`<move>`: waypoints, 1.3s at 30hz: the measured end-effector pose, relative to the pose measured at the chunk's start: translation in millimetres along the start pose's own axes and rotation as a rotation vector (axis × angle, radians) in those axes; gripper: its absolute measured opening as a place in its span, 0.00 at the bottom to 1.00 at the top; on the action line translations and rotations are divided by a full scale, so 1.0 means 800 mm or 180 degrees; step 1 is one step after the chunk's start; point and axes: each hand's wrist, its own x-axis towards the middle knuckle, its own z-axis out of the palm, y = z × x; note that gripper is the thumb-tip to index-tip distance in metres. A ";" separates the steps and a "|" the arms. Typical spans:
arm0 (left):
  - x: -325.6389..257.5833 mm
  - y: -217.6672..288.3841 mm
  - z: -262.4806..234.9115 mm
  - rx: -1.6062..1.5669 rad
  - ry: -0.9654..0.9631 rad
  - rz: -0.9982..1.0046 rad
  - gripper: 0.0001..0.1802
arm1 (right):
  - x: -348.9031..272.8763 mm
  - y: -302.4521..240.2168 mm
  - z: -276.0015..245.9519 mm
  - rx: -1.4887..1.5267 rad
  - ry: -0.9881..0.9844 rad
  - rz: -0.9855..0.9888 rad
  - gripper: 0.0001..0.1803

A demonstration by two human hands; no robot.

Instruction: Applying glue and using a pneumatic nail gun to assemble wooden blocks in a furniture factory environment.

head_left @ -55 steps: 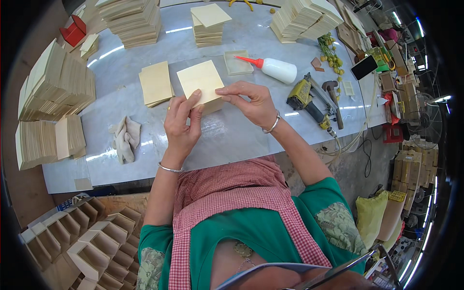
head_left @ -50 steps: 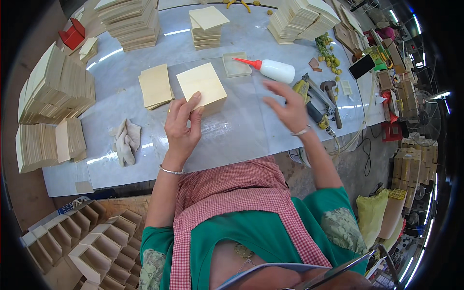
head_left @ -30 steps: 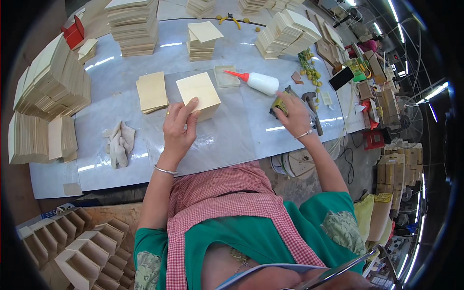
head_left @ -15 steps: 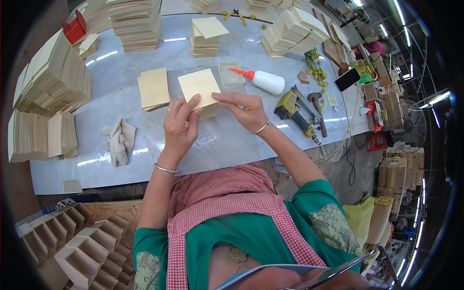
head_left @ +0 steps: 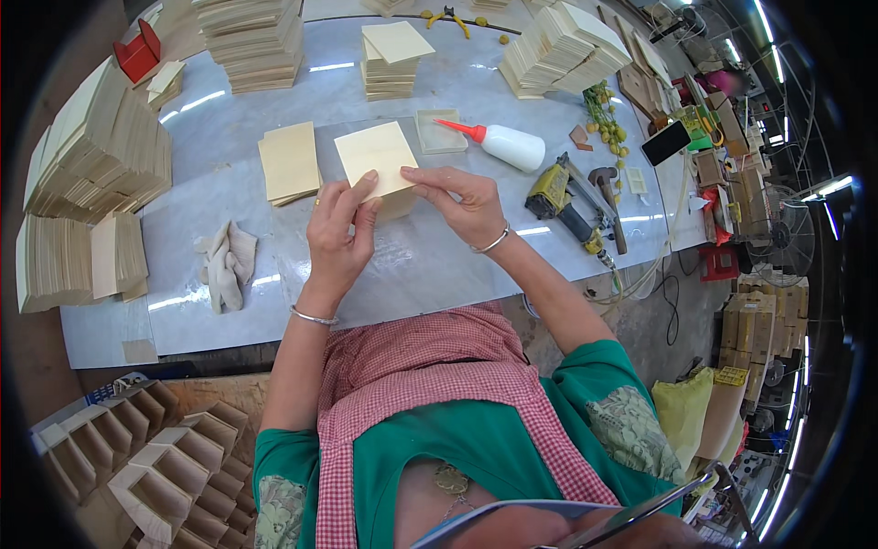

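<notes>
A pale square wooden panel (head_left: 375, 154) lies flat at the middle of the table, over another wooden piece that shows only in part beneath its near edge. My left hand (head_left: 340, 229) pinches the near left corner between thumb and fingers. At the near right corner, my right hand (head_left: 464, 203) grips the same panel with closed fingertips. Left of it is a low stack of thin wooden panels (head_left: 290, 165). Just beyond my right hand stand a shallow clear tray (head_left: 441, 134) and a white squeeze bottle (head_left: 514, 147) with a red nozzle.
A yellow nail gun (head_left: 552, 194) and a hammer (head_left: 609, 209) lie on the right. White cloth gloves (head_left: 227, 263) rest at left. Tall panel stacks (head_left: 251, 46) line the table's back and left side. Wooden boxes (head_left: 165, 485) stand below at lower left.
The view has shifted slightly. Both hands stay at the panel's near corners, with my right fingers slightly more bent under its edge.
</notes>
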 end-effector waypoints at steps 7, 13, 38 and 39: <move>-0.005 0.000 0.000 0.0051 0.0019 0.0084 0.14 | -0.003 0.001 -0.009 0.0277 -0.0192 0.0403 0.13; -0.002 -0.002 0.001 0.0061 0.0012 0.0150 0.14 | 0.002 0.003 -0.009 0.0400 -0.0212 0.0343 0.13; 0.006 -0.014 0.019 0.0260 -0.0018 0.0515 0.13 | 0.057 0.010 -0.060 -0.0265 0.1061 0.0074 0.08; 0.004 -0.026 0.012 0.0226 -0.0101 0.0246 0.13 | 0.108 0.006 -0.060 -0.0369 0.1249 -0.0116 0.11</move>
